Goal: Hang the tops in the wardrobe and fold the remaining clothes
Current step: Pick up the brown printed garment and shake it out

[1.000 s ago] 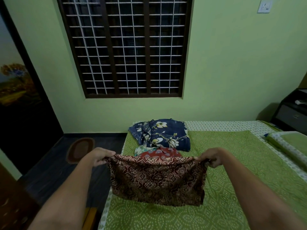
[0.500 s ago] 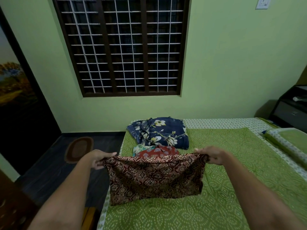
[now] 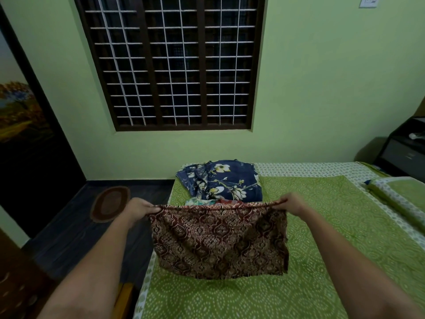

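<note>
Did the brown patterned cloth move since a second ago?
Yes. The brown patterned cloth went up and away a little: its top edge now hides more of the red garment lying before the blue floral garment.

A home bedroom; a bed (image 3: 322, 226) with green patterned cover, a pillow (image 3: 400, 196), a barred window (image 3: 170, 63), green walls.

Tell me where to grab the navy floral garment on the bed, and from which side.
Take the navy floral garment by its right edge, coming in from the bare bedspread on the right. That edge looks straight and folded, while the left side is bunched in loose pleats, and both hands, left hand and right hand, hold up the brown patterned cloth before its near edge.
</note>
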Demonstrator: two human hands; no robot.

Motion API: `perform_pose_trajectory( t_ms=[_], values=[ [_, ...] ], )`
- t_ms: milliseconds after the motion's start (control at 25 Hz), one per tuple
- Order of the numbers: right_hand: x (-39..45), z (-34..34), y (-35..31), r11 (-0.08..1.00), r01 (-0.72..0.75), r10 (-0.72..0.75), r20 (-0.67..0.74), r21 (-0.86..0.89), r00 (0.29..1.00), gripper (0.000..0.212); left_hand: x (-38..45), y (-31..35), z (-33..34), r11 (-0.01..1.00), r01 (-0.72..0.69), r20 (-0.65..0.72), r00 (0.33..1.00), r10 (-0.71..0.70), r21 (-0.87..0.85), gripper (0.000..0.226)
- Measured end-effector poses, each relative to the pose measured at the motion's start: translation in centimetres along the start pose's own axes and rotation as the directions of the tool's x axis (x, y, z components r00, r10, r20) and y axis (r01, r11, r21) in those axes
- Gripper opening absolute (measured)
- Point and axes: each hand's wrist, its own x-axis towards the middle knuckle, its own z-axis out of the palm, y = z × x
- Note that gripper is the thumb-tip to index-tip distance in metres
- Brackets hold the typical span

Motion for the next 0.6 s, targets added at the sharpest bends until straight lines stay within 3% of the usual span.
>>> perform_pose_trajectory(
  t_ms=[160,280,360,400,480,560,600],
  values=[
    [-0.2,-2.7,-2.2,0.981,0.064,-0.018,-0.242,0.182,0.970,0.022,1.9,1.5,-0.9,0.979,-0.169,-0.234,0.953,0.191,0.109,0.021],
    [-1.1,-3.8,-4.0,0.836,0.170,0.014,-0.330,0.521,0.944,0.023,2.4,4.1,-0.4,0.967,-0.184,-0.379,0.919,0.106,-0.177,0.029],
    [-2.7,-5.8,-6.5,0.680,0.306,-0.015,-0.405,0.666,0.914,0.028,1.2,7.7,-0.9,0.872,-0.235,-0.425,0.904,0.034,-0.430,0.030],
    [-4.1,-7.1,-7.6,0.601,0.388,-0.075,-0.434,0.699,0.898,0.029,0.2,9.5,-1.7,0.768,-0.290,-0.427,0.904,0.024,-0.571,0.027],
    [-7.4,-10.3,-9.6,0.384,0.538,-0.204,-0.499,0.751,0.842,0.025,-3.4,13.5,-4.2,0.401,-0.450,-0.441,0.890,0.120,-0.798,0.014],
    [-11.0,-13.8,-11.9,0.060,0.637,-0.280,-0.600,0.768,0.750,0.008,-7.1,17.2,-7.4,0.028,-0.569,-0.538,0.792,0.290,-0.822,0.013],
    [-11.9,-15.2,-13.4,-0.065,0.657,-0.314,-0.640,0.751,0.701,0.013,-8.1,19.3,-8.6,-0.054,-0.587,-0.561,0.737,0.377,-0.808,0.018]
  ],
)
